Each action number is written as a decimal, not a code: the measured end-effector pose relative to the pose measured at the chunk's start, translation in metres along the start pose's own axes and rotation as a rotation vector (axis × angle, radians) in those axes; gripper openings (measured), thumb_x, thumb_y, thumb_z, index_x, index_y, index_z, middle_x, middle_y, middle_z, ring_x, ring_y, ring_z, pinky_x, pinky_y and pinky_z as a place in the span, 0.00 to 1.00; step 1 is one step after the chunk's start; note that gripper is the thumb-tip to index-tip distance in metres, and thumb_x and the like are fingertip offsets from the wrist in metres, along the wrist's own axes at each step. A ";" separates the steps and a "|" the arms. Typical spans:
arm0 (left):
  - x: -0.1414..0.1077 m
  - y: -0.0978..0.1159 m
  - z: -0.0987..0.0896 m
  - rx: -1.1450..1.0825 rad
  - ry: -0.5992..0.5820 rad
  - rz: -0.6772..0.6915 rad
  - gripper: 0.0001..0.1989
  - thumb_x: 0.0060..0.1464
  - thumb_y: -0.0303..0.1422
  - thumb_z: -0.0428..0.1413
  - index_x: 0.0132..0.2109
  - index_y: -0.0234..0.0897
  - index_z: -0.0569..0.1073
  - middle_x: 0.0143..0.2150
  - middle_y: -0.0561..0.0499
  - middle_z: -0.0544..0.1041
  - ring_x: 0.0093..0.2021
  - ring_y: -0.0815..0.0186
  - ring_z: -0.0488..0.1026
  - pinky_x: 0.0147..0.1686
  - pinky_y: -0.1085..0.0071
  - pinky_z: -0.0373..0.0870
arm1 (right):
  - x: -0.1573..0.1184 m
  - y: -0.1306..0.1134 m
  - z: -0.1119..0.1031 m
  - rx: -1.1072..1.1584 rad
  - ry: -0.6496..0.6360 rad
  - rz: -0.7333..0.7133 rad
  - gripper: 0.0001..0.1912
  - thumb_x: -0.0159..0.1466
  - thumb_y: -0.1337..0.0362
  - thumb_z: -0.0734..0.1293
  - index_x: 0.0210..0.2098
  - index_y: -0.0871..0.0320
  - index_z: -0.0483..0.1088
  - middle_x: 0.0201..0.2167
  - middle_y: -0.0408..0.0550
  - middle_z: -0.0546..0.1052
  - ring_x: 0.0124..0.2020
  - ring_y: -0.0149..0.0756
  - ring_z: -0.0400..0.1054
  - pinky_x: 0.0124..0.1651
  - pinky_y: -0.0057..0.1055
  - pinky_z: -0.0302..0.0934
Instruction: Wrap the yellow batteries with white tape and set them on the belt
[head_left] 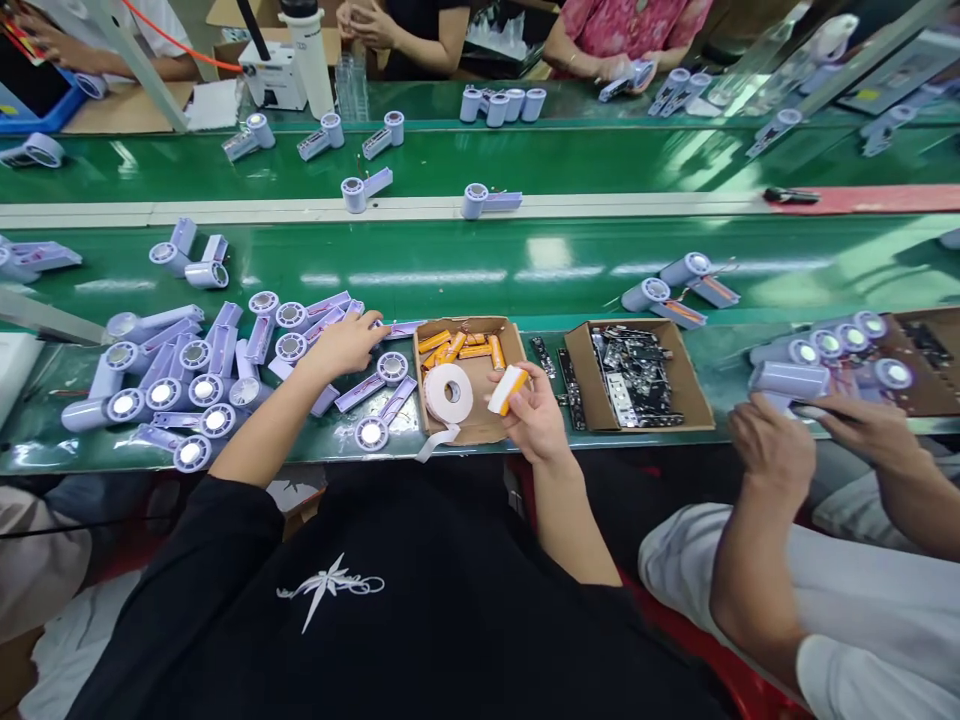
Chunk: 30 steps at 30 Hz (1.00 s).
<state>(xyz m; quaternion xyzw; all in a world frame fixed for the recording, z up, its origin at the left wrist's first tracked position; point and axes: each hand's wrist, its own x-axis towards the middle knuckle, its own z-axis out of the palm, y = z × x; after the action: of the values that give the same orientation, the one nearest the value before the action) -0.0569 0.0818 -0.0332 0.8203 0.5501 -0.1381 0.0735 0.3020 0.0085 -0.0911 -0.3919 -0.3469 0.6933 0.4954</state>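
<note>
My right hand [536, 415] pinches an orange battery cell [508, 390] with a white pad on its face, held above the right edge of a cardboard box [487, 433]. Inside that box lie several orange batteries [454, 346] and a roll of white tape [448, 394], its loose end hanging over the front edge. My left hand [346, 347] reaches over a heap of lavender fan housings [204, 390], round heads with open trough handles. Its fingers stretch to the right, with the tips at a housing handle [405, 329] beside the box; whether they grip it is hidden.
A second box [645, 425] holds dark circuit boards, with more boards [571, 388] beside it. A co-worker's hands [772, 440] work on a housing at right. Beyond runs a green conveyor [420, 255] carrying scattered housings. People sit across it.
</note>
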 end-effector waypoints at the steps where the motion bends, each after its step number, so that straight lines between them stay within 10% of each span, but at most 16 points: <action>1: 0.001 0.001 0.002 -0.036 0.005 -0.015 0.29 0.65 0.29 0.56 0.71 0.43 0.73 0.76 0.40 0.68 0.69 0.44 0.72 0.55 0.52 0.79 | 0.001 0.000 0.003 -0.019 0.005 0.014 0.36 0.54 0.49 0.86 0.55 0.45 0.69 0.47 0.45 0.88 0.43 0.40 0.86 0.47 0.38 0.82; 6: 0.006 0.003 0.006 -0.189 0.055 -0.098 0.30 0.69 0.33 0.55 0.76 0.39 0.67 0.76 0.40 0.71 0.69 0.48 0.74 0.62 0.55 0.76 | 0.018 -0.004 0.025 -0.148 0.003 -0.047 0.37 0.51 0.50 0.88 0.51 0.50 0.69 0.42 0.50 0.88 0.49 0.51 0.86 0.47 0.44 0.83; 19: 0.020 -0.036 0.017 -0.395 0.074 -0.055 0.32 0.59 0.42 0.67 0.67 0.36 0.77 0.63 0.41 0.83 0.60 0.49 0.79 0.61 0.60 0.72 | 0.151 -0.002 0.132 -0.488 -0.419 -0.185 0.35 0.58 0.43 0.80 0.56 0.50 0.68 0.46 0.47 0.87 0.47 0.40 0.83 0.60 0.44 0.77; 30: 0.031 -0.010 0.010 -0.099 0.071 0.071 0.16 0.68 0.33 0.58 0.59 0.37 0.82 0.62 0.40 0.82 0.60 0.51 0.79 0.58 0.59 0.73 | 0.178 0.005 0.112 -0.555 -0.375 -0.204 0.34 0.59 0.47 0.80 0.58 0.53 0.70 0.47 0.52 0.87 0.52 0.46 0.83 0.63 0.50 0.76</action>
<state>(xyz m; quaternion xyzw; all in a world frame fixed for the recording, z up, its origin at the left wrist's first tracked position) -0.0567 0.1101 -0.0524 0.8390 0.5291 -0.0788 0.0992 0.1648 0.1673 -0.0807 -0.3408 -0.6444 0.5794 0.3646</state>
